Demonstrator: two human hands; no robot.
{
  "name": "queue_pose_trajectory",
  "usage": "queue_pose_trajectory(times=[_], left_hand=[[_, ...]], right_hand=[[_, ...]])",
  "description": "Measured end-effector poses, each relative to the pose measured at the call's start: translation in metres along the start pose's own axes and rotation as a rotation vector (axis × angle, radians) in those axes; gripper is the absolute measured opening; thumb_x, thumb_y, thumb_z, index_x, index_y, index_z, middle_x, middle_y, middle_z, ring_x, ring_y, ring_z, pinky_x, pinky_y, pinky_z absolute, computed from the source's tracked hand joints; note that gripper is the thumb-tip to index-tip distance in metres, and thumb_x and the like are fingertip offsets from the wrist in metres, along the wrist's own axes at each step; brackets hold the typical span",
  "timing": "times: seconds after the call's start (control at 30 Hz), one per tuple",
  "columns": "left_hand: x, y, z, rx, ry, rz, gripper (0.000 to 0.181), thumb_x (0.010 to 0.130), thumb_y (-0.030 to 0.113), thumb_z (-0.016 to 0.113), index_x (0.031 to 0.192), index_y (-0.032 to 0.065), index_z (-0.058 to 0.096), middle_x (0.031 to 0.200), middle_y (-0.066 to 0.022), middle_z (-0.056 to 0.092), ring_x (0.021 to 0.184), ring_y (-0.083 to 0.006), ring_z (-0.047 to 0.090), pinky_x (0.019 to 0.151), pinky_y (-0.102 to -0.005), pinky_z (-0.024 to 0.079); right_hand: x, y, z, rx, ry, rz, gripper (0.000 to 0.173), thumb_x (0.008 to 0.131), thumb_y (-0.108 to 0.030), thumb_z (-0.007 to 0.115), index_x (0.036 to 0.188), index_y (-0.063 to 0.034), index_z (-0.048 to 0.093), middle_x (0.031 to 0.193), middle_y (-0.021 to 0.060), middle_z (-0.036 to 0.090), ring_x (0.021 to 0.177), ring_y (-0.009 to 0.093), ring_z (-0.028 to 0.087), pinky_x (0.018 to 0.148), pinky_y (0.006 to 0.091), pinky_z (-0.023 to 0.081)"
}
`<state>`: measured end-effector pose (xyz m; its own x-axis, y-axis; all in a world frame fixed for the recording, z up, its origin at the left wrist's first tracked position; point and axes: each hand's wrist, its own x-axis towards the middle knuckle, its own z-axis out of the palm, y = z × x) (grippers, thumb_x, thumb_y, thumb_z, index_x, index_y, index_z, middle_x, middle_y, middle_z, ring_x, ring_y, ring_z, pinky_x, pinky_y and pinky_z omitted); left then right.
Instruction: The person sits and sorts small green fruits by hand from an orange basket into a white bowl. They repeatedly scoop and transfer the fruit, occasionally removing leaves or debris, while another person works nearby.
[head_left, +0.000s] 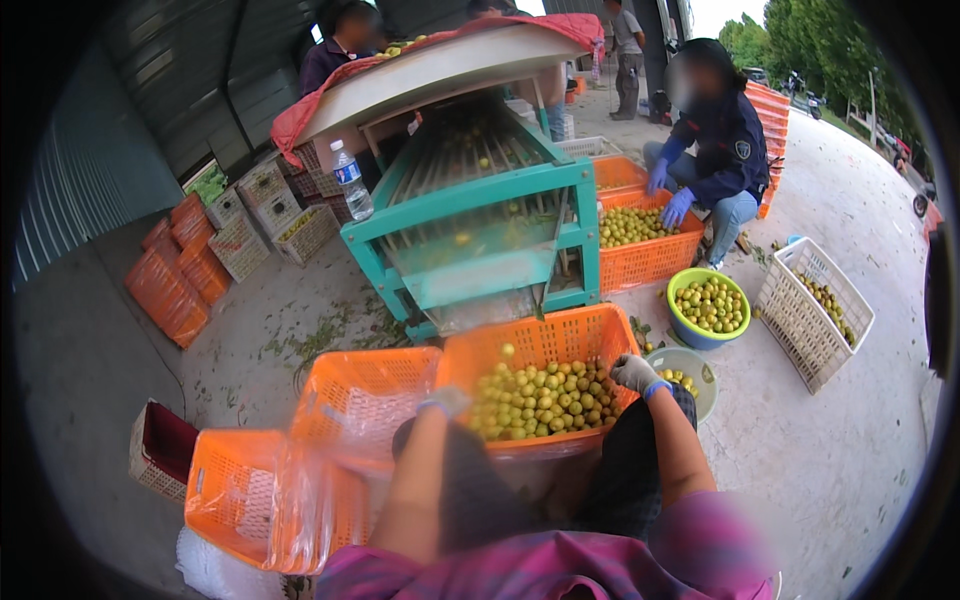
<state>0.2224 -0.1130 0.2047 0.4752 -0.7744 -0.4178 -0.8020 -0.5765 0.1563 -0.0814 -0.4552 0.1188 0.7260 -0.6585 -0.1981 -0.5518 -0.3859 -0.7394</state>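
Note:
An orange plastic crate (551, 321) stands in front of me between my knees, partly filled with small round yellow-green fruits (547, 397). My left hand (447, 401), in a pale glove, is at the crate's left edge; it is blurred and its fingers are hard to make out. At the crate's right edge is my right hand (636, 373), also gloved, with fingers bent near the rim; whether a fruit is in it cannot be told. One fruit (508, 350) shows apart, above the pile. The green-framed roller sorting machine (480, 195) stands just beyond the crate.
Empty orange crates (375, 360) lie to the left, some with plastic film. On the right are a green-rimmed basin (709, 274) of fruit, a translucent bowl (705, 375) and a tilted white crate (787, 322). A co-worker in blue gloves (679, 208) crouches at another fruit-filled crate (649, 262).

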Motion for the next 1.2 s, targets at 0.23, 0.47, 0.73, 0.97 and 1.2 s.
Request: queue_pose_trajectory(times=[0.23,0.47,0.73,0.97,1.2], left_hand=[[0.001,-0.033,0.027,0.0,0.036,-0.1,0.045,0.087,0.037,0.045,0.114,0.009,0.069,0.121,-0.0193,0.063,0.113,-0.0363,0.06,0.099,-0.045,0.045],[0.01,0.024,0.056,-0.207,0.323,0.089,0.036,0.088,0.032,0.047,0.1,0.008,0.071,0.106,-0.0185,0.069,0.099,-0.0349,0.066,0.088,-0.0469,0.05],[-0.058,0.0,0.083,-0.142,0.336,0.018,0.04,0.091,0.044,0.043,0.113,0.0182,0.064,0.109,-0.0146,0.068,0.098,-0.0392,0.065,0.084,-0.052,0.051],[-0.054,-0.002,0.095,-0.076,0.43,-0.113,0.03,0.09,0.033,0.048,0.107,0.0138,0.065,0.097,-0.0175,0.069,0.09,-0.0371,0.068,0.076,-0.051,0.054],[-0.027,0.018,0.104,-0.116,0.51,0.053,0.023,0.087,0.021,0.054,0.102,0.0109,0.067,0.1,-0.0147,0.068,0.089,-0.0367,0.066,0.079,-0.0481,0.052]], right_hand=[[-0.014,-0.04,0.028,-0.158,-0.125,-0.031,0.041,0.081,-0.038,0.065,0.106,-0.0055,0.07,0.094,0.0174,0.072,0.093,0.031,0.069,0.083,0.0373,0.053],[0.025,0.039,0.016,-0.039,-0.175,-0.096,0.023,0.091,-0.025,0.052,0.092,-0.006,0.065,0.087,0.0125,0.069,0.081,0.023,0.067,0.07,0.034,0.053],[0.01,-0.008,0.023,-0.048,-0.373,0.048,0.027,0.089,-0.025,0.065,0.1,0.0002,0.067,0.103,0.0132,0.069,0.093,0.021,0.066,0.08,0.0333,0.053],[-0.01,-0.024,0.042,-1.008,-0.446,-0.718,0.019,0.089,-0.019,0.062,0.099,-0.0044,0.07,0.103,0.0102,0.069,0.091,0.019,0.065,0.077,0.032,0.053],[-0.022,-0.015,0.046,-0.649,-0.28,-0.267,0.028,0.084,-0.028,0.061,0.101,-0.0077,0.071,0.093,0.0124,0.072,0.085,0.025,0.069,0.076,0.0334,0.054]])
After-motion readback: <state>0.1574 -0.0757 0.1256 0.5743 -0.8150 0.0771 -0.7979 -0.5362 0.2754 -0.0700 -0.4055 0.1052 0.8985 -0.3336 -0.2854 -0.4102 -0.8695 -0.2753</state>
